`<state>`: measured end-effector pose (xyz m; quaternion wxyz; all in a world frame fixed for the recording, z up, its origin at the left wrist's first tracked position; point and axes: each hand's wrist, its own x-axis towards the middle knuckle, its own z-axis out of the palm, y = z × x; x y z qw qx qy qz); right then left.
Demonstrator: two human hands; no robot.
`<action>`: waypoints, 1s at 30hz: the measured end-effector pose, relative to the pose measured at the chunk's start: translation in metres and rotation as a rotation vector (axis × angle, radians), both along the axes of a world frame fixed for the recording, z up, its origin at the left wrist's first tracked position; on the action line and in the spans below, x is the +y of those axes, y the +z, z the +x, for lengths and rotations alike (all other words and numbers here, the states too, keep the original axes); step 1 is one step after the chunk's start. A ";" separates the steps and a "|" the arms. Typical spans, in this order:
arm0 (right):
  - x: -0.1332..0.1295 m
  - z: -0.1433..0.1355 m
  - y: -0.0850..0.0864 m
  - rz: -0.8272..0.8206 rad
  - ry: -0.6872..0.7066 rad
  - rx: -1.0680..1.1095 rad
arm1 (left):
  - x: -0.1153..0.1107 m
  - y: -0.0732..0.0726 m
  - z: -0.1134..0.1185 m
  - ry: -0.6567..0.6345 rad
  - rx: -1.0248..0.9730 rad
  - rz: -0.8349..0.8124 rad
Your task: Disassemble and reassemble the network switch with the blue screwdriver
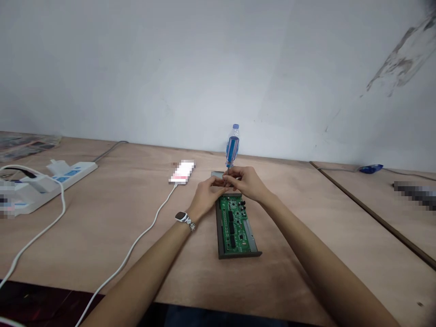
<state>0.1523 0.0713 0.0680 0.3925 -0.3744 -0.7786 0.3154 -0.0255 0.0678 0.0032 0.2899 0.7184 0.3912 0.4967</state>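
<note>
A screwdriver (pixel 232 147) with a clear blue-striped handle stands nearly upright, handle on top. Its shaft runs down between the fingers of my right hand (pixel 248 181), which are pinched around it. Close against them, the fingers of my left hand (pixel 206 193) are drawn together low by the shaft; what they hold is hidden. Below both hands lies a green circuit board (pixel 235 225) in a dark, open metal frame (pixel 220 236). My hands cover its far end, and the screwdriver's tip is out of sight. A grey piece (pixel 216 174) shows just behind my left fingers.
A clear bottle with a blue cap (pixel 235 126) stands behind the screwdriver. To the left are a phone (pixel 183 172) on a white cable (pixel 150 231) and a white power strip (pixel 76 175). At right lie a blue object (pixel 371 169) and a dark blurred one (pixel 415 194).
</note>
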 end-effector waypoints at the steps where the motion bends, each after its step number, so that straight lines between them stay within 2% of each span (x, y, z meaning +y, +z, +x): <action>1: 0.001 -0.001 -0.001 0.022 -0.020 0.005 | 0.000 -0.001 0.001 0.022 -0.004 0.000; 7: 0.004 -0.006 -0.009 0.083 -0.128 0.027 | 0.001 -0.007 0.005 0.090 0.000 -0.021; 11: 0.004 -0.009 -0.011 0.161 -0.226 0.015 | 0.003 -0.004 0.002 0.017 0.003 -0.051; 13: 0.002 -0.008 -0.008 0.151 -0.190 0.010 | 0.002 -0.001 0.000 -0.042 0.021 -0.060; 17: -0.003 -0.004 0.003 -0.055 0.011 0.059 | -0.001 0.003 -0.003 -0.147 0.019 -0.093; 19: -0.004 -0.002 0.006 -0.115 0.032 0.078 | -0.001 0.003 -0.004 -0.177 0.007 -0.106; 21: -0.003 -0.002 0.005 -0.086 -0.011 0.082 | 0.000 0.002 -0.003 -0.147 -0.008 -0.092; 26: 0.005 -0.007 -0.009 0.046 -0.135 0.109 | 0.000 0.001 0.006 0.030 -0.094 -0.047; 30: 0.007 -0.012 -0.016 0.138 -0.237 0.119 | 0.000 0.000 0.010 0.045 -0.123 -0.051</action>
